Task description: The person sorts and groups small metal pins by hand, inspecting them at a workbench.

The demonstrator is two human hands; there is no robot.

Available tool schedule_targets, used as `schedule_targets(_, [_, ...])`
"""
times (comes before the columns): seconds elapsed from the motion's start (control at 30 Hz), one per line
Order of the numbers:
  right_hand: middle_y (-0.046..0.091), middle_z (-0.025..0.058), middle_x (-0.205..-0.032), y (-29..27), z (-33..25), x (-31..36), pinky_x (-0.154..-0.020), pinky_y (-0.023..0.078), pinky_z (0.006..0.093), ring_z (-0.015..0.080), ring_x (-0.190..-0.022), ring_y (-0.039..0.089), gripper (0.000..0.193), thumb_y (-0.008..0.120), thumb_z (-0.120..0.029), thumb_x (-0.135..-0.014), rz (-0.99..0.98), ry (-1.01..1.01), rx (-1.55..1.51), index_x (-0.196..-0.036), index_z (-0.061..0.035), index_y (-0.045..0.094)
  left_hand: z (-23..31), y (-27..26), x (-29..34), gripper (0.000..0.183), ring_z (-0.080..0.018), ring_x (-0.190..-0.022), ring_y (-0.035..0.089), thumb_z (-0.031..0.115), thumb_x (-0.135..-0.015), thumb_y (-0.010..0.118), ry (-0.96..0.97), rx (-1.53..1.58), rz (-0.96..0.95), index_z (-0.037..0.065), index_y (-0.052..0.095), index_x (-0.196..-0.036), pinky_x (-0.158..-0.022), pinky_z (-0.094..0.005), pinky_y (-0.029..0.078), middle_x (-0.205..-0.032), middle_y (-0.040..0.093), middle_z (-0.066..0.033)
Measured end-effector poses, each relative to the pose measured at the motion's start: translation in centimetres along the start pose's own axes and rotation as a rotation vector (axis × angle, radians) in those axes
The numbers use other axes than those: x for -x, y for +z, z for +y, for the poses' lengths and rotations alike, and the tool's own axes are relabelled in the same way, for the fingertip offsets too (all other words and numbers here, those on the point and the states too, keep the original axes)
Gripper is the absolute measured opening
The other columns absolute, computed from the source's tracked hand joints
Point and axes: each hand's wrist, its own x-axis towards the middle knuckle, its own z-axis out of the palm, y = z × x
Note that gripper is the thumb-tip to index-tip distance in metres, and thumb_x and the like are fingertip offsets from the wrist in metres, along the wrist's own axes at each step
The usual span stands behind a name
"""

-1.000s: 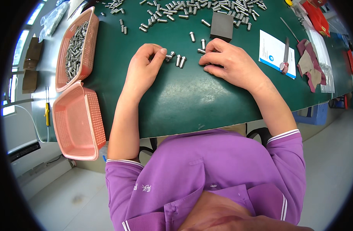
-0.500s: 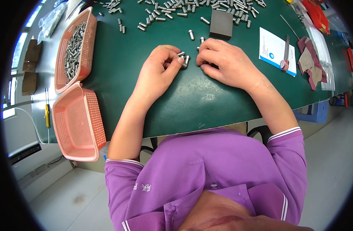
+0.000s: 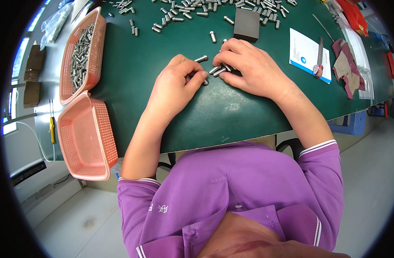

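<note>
Many metal pins [image 3: 213, 37] | glossy green tabletop [image 3: 205, 120] | pink baskets [image 3: 83, 129] | pale floor [image 3: 364, 185]

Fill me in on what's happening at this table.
A person in a purple shirt is handling small metal pins at a green table. The left hand is curled at a couple of pins, and the right hand has several at its fingertips; the fingers partly hide the grip. Many more pins lie scattered beyond, near a dark gray block. A pink basket on the left holds small metal parts.
</note>
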Motion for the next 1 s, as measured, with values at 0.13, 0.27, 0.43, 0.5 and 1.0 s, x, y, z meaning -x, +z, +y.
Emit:
schedule_targets(0.13, [0.052,0.0043,-0.093,-0.1,-0.2,0.0,-0.071,0.049,0.0350,0.0222,-0.086,0.057,0.024,0.074,-0.019,-0.074,-0.009,0.061,-0.026,-0.091,-0.0091,0.059,-0.3,0.6,0.0,0.019,-0.0179,-0.066,0.056,0.013,-0.082,0.069,0.026,-0.001,0.055,0.001,0.064,-0.096,-0.065,-0.0309,0.049,-0.089,0.057,-0.0069])
schedule_targets(0.27, [0.052,0.0067,-0.092,-0.1,-0.3,0.0,-0.075,0.049,0.0384,0.0254,-0.089,0.056,0.027,0.074,-0.024,-0.074,-0.040,0.110,-0.037,-0.090,-0.0087,0.057,-0.5,1.2,-0.9,0.021,-0.0186,-0.071,0.059,0.011,-0.083,0.066,0.083,0.008,0.240,0.002,0.063,-0.102,-0.069,-0.0320,0.050,-0.099,0.058,-0.0077])
schedule_targets(0.43, [0.051,0.0063,-0.091,0.0,-0.5,0.0,-0.072,0.049,0.0381,0.0248,-0.087,0.057,0.032,0.076,-0.028,-0.073,-0.026,0.145,0.002,-0.088,-0.0082,0.056,-1.3,1.5,-2.1,0.016,-0.0237,-0.080,0.063,0.008,-0.085,0.063,0.121,-0.032,0.204,0.003,0.064,-0.100,-0.073,-0.0343,0.051,-0.104,0.060,-0.0091])
schedule_targets(0.5, [0.051,0.0062,-0.091,0.0,-0.5,0.0,-0.072,0.049,0.0379,0.0246,-0.087,0.057,0.032,0.076,-0.028,-0.073,-0.027,0.148,0.006,-0.087,-0.0080,0.056,-1.4,1.5,-2.2,0.015,-0.0254,-0.084,0.064,0.008,-0.085,0.062,0.154,-0.022,0.211,0.004,0.064,-0.100,-0.074,-0.0350,0.051,-0.104,0.061,-0.0092])
schedule_targets(1.0, [0.050,0.0047,-0.089,0.0,-0.3,0.1,-0.069,0.047,0.0356,0.0238,-0.082,0.056,0.034,0.079,-0.028,-0.070,0.005,0.119,0.013,-0.085,-0.0087,0.055,-0.1,-3.2,0.6,0.016,-0.0210,-0.074,0.059,0.000,-0.073,0.069,0.030,-0.061,-0.200,0.000,0.058,-0.084,-0.068,-0.0332,0.049,-0.087,0.055,-0.0100])
